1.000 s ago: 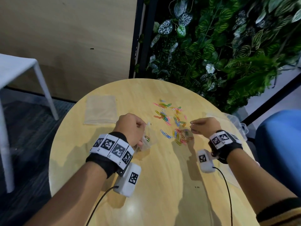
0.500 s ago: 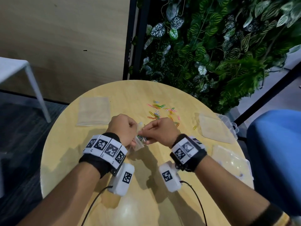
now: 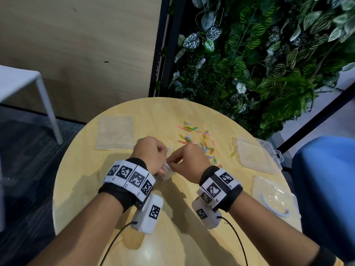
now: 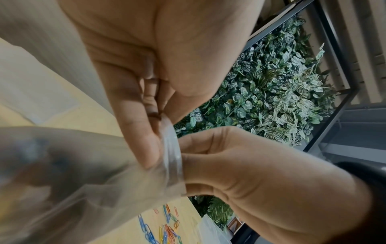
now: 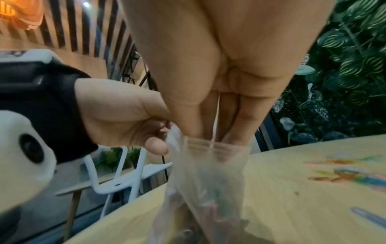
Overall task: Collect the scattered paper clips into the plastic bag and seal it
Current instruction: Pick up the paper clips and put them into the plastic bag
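Observation:
A small clear plastic bag (image 3: 165, 174) hangs between my hands above the round wooden table (image 3: 92, 181). My left hand (image 3: 162, 160) pinches one side of its zip rim (image 4: 172, 158). My right hand (image 3: 173, 162) is at the bag's mouth, thumb on the rim and fingertips (image 5: 234, 137) dipped behind the zip strip. The bag (image 5: 200, 181) holds a few coloured clips, blurred at its bottom. Several coloured paper clips (image 3: 199, 141) lie scattered on the table just beyond my right hand. Whether my right fingers hold any clip is hidden.
A flat clear pouch (image 3: 115, 132) lies at the table's left. A clear plastic box (image 3: 257, 156) and a clear lidded case (image 3: 274, 196) sit at the right edge. A blue chair (image 3: 326, 189) stands right, a plant wall (image 3: 259, 54) behind, a white table (image 3: 23, 83) far left.
My right hand left the clip pile and came left to the bag's mouth. The left hand kept hold of the bag.

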### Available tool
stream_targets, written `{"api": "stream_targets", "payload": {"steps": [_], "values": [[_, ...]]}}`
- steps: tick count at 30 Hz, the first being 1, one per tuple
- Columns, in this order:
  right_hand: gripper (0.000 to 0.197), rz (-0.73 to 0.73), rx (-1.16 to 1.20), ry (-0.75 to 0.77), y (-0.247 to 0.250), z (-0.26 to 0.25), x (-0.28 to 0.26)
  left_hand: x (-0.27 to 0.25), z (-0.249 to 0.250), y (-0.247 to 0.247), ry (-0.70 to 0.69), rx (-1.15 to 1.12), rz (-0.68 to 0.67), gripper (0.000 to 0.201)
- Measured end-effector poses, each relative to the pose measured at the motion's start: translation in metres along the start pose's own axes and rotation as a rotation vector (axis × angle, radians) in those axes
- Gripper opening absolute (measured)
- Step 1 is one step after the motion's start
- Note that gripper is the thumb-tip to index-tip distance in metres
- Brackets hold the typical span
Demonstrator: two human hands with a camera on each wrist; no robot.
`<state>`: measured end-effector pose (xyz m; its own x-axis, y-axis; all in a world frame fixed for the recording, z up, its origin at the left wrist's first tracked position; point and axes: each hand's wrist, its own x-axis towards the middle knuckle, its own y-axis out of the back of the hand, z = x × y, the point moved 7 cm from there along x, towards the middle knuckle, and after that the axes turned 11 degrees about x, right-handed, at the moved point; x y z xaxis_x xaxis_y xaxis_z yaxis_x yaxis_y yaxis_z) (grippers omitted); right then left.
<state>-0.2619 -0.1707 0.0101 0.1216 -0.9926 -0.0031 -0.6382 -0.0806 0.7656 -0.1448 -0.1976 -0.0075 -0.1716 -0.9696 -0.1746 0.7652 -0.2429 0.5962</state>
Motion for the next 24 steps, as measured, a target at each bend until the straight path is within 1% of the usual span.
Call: {"api": "stream_targets", "payload": {"steps": [1,2,4,6,8,9,10,11,12,13,14,15,17,18,20,22,24], "values": [[0.018,-0.01,-0.015,0.025,0.0,-0.001,0.0,0.0,-0.001,0.0,-0.003,0.004,0.003,0.023],[0.023,-0.017,0.021,0.03,0.002,0.001,0.001,0.002,-0.002,0.002,-0.004,0.004,0.01,0.023],[0.032,-0.034,0.236,-0.021,0.009,0.011,0.003,0.004,-0.003,0.004,-0.003,0.003,0.019,0.023],[0.025,-0.033,0.475,-0.089,0.02,0.021,0.006,0.006,-0.003,0.004,-0.004,0.0,0.016,0.023],[0.016,0.077,0.561,-0.138,0.038,0.042,0.013,0.007,-0.003,0.004,-0.012,-0.001,0.016,0.025],[0.016,0.166,0.515,-0.164,0.051,0.061,0.018,0.007,-0.003,0.004,-0.016,0.004,0.016,0.026],[0.016,0.243,0.379,-0.203,0.064,0.082,0.022,0.006,-0.004,0.004,-0.018,0.008,0.016,0.026],[0.018,0.275,0.19,-0.262,0.073,0.104,0.026,0.005,-0.004,0.004,-0.02,0.011,0.017,0.025],[0.025,0.279,0.002,-0.348,0.08,0.127,0.027,0.005,-0.004,0.005,-0.022,0.013,0.02,0.025],[0.036,0.262,-0.119,-0.445,0.081,0.153,0.028,0.005,-0.004,0.006,-0.024,0.015,0.021,0.024],[0.044,0.225,-0.182,-0.547,0.079,0.174,0.025,0.005,-0.004,0.006,-0.025,0.016,0.021,0.024],[0.049,0.182,-0.244,-0.61,0.073,0.195,0.024,0.005,-0.005,0.007,-0.027,0.015,0.021,0.023],[0.05,0.082,-0.356,-0.664,0.058,0.22,0.02,0.006,-0.004,0.008,-0.039,0.031,0.023,0.025],[0.049,0.029,-0.4,-0.676,0.052,0.223,0.017,0.007,-0.003,0.008,-0.048,0.044,0.024,0.026],[0.046,-0.046,-0.455,-0.643,0.044,0.214,0.014,0.008,-0.002,0.007,-0.058,0.065,0.022,0.027],[0.046,-0.057,-0.393,-0.616,0.034,0.197,0.014,0.008,0.0,0.006,-0.059,0.071,0.021,0.029],[0.048,-0.076,-0.359,-0.558,0.019,0.175,0.016,0.007,0.001,0.004,-0.054,0.068,0.021,0.029]]}}
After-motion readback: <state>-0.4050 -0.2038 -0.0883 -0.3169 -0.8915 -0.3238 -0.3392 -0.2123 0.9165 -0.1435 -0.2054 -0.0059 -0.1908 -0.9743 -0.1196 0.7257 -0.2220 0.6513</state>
